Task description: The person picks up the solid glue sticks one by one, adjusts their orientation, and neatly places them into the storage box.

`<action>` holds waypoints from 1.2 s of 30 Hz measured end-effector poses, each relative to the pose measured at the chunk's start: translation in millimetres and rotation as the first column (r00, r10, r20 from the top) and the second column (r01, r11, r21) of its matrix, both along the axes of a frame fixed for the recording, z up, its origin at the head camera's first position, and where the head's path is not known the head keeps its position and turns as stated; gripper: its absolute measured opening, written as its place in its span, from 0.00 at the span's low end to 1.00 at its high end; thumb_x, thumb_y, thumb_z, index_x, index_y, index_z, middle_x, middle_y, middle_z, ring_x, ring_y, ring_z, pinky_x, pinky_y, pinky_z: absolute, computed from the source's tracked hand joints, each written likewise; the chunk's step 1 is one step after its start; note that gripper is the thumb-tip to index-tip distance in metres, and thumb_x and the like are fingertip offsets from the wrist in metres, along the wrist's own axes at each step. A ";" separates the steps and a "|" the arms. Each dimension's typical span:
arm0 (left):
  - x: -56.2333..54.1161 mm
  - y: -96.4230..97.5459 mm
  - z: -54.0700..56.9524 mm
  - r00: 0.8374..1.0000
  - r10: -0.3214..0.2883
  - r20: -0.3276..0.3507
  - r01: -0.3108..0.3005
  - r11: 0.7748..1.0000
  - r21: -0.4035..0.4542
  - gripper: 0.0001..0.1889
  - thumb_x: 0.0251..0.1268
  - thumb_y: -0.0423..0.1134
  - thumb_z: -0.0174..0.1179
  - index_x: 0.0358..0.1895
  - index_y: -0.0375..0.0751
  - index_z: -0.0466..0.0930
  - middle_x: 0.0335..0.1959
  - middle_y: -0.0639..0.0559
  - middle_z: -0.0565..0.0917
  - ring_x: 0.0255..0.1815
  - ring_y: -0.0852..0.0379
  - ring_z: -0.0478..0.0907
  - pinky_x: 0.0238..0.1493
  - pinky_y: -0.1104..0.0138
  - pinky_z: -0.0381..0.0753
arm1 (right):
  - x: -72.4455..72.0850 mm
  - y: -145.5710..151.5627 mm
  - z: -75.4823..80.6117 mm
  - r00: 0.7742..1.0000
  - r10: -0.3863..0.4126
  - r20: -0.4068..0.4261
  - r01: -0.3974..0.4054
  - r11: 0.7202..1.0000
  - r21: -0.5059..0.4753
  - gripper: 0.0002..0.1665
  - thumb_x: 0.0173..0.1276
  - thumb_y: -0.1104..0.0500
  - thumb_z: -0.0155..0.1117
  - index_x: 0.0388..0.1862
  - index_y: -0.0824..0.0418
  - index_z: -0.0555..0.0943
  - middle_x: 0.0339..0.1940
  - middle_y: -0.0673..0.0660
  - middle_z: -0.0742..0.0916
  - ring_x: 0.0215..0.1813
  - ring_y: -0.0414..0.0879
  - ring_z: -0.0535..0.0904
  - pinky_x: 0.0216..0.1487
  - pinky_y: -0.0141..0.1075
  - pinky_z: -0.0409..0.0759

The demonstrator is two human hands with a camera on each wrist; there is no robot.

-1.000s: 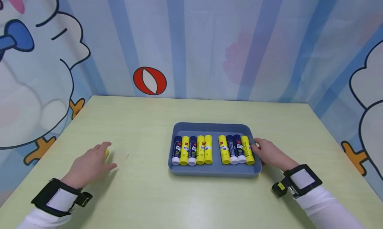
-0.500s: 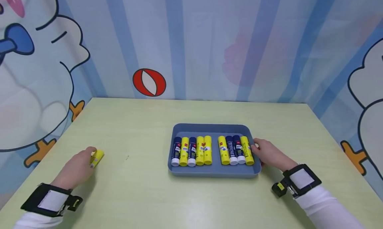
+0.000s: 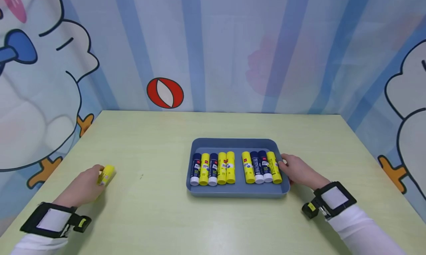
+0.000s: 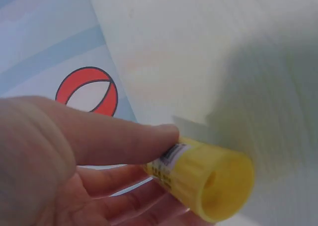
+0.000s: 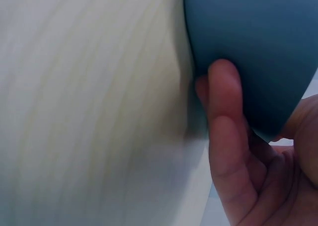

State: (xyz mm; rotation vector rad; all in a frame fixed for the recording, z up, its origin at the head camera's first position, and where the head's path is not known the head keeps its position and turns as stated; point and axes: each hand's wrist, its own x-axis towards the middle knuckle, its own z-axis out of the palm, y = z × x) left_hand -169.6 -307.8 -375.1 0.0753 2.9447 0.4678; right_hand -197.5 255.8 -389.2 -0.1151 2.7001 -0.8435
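A yellow glue stick (image 3: 107,173) is pinched in my left hand (image 3: 80,186) at the left part of the table. The left wrist view shows my thumb across its label and my fingers on its other side, with the hollow yellow end (image 4: 226,186) facing the camera. My right hand (image 3: 301,172) grips the right wall of a blue-grey tray (image 3: 237,190). Seen from the right wrist, its fingertips (image 5: 224,79) press the outside and underside of that wall. In the tray, yellow glue sticks (image 3: 230,168) and navy ones with white caps (image 3: 195,170) lie in two side-by-side groups.
The pale wooden table (image 3: 156,210) extends around the tray, its back edge meeting a blue striped curtain (image 3: 219,62) with cartoon prints. Between the two groups of glue sticks, a gap shows the tray floor. Both wrists carry black strapped cameras (image 3: 81,222).
My left hand has moved left and down from an open-fingered reach and now holds the yellow glue stick. My right hand stays on the tray, which keeps its place.
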 end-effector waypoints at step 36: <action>-40.1 174.7 36.2 0.951 -0.282 0.124 0.087 0.632 0.770 0.34 0.65 0.32 0.62 0.70 0.47 0.53 0.49 0.37 0.73 0.46 0.45 0.78 0.42 0.58 0.84 | 0.4 -1.7 1.9 1.000 -0.001 0.007 0.001 1.000 -0.003 0.29 0.77 0.61 0.44 0.68 0.79 0.57 0.38 0.65 0.81 0.20 0.46 0.76 0.24 0.39 0.79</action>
